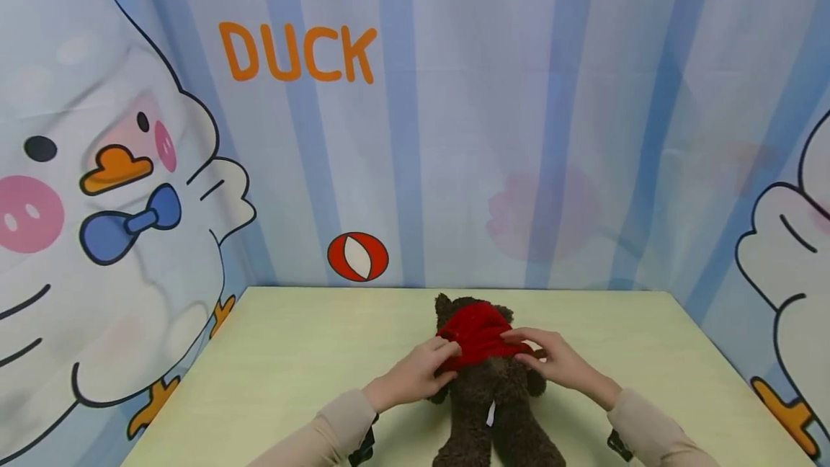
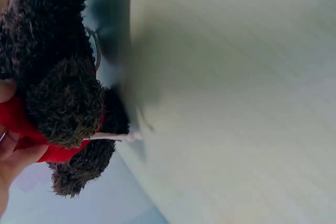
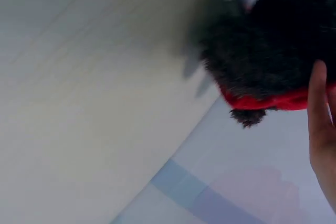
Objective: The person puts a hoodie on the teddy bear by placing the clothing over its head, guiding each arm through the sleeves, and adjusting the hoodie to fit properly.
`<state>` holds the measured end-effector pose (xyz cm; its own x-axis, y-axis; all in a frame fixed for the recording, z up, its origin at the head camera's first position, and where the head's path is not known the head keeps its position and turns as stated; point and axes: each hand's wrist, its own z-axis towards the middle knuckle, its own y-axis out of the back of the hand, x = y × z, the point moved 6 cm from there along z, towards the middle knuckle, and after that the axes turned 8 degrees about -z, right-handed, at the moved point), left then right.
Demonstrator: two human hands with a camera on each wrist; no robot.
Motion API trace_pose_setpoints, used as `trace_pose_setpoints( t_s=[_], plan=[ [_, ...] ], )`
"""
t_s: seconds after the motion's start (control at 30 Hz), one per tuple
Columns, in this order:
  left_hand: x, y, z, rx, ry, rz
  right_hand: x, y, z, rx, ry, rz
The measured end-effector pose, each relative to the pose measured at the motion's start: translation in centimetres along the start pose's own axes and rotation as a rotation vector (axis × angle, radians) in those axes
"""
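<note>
Brown plush toy point(image 1: 480, 380) lies at the lower centre of the head view on a pale yellow-green table point(image 1: 311, 352), ears toward the middle of the frame, legs running to the bottom edge; red cloth point(image 1: 476, 330) spans its upper part, just below the ears; white tag point(image 1: 491, 414) shows between the legs; left hand point(image 1: 415, 375) at the cloth's left side, fingers curled, pinching it between thumb and fingers; in the left wrist view this hand is cut by the left edge, with red fabric between its digits and a pale cord point(image 2: 113, 137) extending rightward from the cloth; right hand point(image 1: 563, 360) at the cloth's right side, fingertips touching it, thumb near its lower edge; whether it grips the fabric cannot be told; in the right wrist view one digit lies straight against dark fur at the right edge, red fabric beside it; beige sleeves point(image 1: 324, 427) enter from lower left and lower right, dark wristbands point(image 1: 362, 445) partly visible beneath; striped blue backdrop point(image 1: 473, 114) fills the upper frame, orange lettering "DUCK" point(image 1: 295, 52) at upper left, a large white duck point(image 1: 97, 330) along the left side.
</note>
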<state>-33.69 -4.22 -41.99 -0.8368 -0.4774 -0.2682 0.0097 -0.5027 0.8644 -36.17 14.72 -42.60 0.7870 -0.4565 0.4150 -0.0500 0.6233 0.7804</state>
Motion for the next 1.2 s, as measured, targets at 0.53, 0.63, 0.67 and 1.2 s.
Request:
trace_pose_setpoints(
  t_s=[0.53,0.63,0.67,1.2],
  plan=[
    [-0.6,0.1,0.8,0.009,-0.011,0.123,-1.0,-0.9,0.5,0.162,-0.112,0.228],
    [-0.7,0.0,1.0,0.046,-0.004,0.131,-0.6,-1.2,0.7,0.146,-0.103,0.151],
    [-0.7,0.0,1.0,0.055,-0.003,0.136,-0.3,-1.1,0.7,0.119,-0.091,0.108],
    [-0.4,0.0,1.3,0.101,0.155,-0.165,3.2,-0.6,0.0,-0.426,0.090,-0.590]
  ],
)
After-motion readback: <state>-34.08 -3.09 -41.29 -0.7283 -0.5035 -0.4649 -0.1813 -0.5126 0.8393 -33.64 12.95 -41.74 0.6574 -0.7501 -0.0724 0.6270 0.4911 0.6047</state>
